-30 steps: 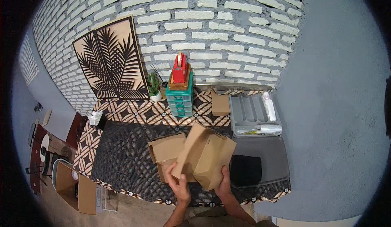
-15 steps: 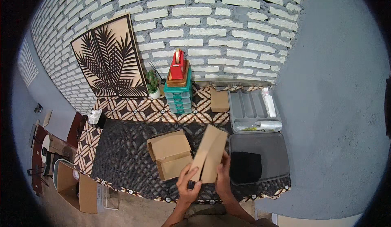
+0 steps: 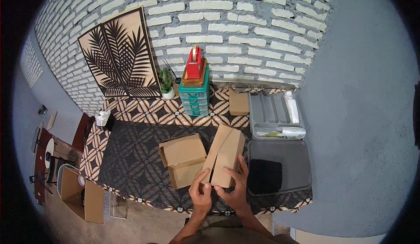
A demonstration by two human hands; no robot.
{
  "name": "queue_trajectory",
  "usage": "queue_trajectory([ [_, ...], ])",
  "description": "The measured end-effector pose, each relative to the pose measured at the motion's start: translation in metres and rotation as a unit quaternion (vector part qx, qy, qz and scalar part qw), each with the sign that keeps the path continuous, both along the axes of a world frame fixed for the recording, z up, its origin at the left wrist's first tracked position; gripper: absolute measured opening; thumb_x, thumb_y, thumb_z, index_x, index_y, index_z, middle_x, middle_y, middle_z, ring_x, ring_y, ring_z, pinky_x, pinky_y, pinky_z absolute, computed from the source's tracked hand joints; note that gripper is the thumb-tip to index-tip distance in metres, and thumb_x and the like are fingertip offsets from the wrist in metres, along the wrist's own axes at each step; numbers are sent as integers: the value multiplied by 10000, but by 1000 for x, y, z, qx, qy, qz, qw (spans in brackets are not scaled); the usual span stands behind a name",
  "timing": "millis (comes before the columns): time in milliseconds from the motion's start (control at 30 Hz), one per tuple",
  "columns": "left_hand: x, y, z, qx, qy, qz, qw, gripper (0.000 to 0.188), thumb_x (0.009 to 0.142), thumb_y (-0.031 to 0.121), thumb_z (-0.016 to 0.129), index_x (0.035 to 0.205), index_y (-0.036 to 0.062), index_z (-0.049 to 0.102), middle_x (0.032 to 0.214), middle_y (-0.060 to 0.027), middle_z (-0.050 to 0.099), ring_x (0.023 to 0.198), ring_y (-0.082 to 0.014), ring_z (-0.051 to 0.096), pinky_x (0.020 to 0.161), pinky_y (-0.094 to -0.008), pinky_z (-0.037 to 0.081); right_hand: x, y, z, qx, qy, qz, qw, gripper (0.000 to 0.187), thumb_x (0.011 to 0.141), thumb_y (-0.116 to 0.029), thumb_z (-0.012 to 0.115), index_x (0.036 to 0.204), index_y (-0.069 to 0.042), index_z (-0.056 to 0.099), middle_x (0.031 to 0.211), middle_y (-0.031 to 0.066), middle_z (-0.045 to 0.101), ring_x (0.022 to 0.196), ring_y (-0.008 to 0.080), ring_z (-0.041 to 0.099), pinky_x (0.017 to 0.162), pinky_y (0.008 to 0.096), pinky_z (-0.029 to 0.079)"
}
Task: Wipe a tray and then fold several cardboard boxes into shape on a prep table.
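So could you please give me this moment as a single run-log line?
left hand: holds flat cardboard box | right hand: same box | open cardboard box: beside it on patterned table

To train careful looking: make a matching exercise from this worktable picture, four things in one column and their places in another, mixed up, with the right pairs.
Things:
1. flat cardboard box
2. open cardboard box
3. red tape dispenser
4. black cloth

Places:
A. in the grey tray
B. on top of the teal drawer unit
C. between both hands
D. on the mat, left of the hands

Pairs: 1-C, 2-D, 3-B, 4-A
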State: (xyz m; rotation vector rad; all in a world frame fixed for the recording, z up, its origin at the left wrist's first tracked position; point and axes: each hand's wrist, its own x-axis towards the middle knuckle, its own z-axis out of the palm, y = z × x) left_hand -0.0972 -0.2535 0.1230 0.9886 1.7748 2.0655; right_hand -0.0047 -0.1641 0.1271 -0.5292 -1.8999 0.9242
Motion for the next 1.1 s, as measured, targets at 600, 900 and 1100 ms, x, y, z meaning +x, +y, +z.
queue_trajectory([
  [600, -11, 9, 8, -65, -148, -89, 983, 662, 912, 129, 558, 1477, 16, 232, 1391, -191, 400, 1281, -270, 421, 1049, -369, 363, 9, 3, 3, 50, -6, 98, 994, 467, 933, -343, 561, 1299, -58, 505, 1375, 200, 474, 1332, 354, 387, 1113, 556, 224],
  [900, -22, 1, -8, 74, -390, -106, 912, 655, 958, 465, 432, 1443, 47, 297, 1380, -131, 446, 1277, -270, 444, 1056, -435, 361, 12, 7, 0, -458, 80, 95, 880, 291, 959, -108, 503, 1233, -18, 549, 1154, 71, 591, 1002, 113, 551, 877, 272, 447],
  [1100, -28, -6, -24, 67, -418, -125, 897, 650, 961, 453, 430, 1450, 51, 284, 1374, -151, 441, 1262, -265, 459, 1040, -415, 381, 14, 7, -7, -522, 117, 149, 831, 262, 941, -80, 523, 1195, -32, 569, 1102, 41, 592, 963, 92, 545, 836, 254, 455],
])
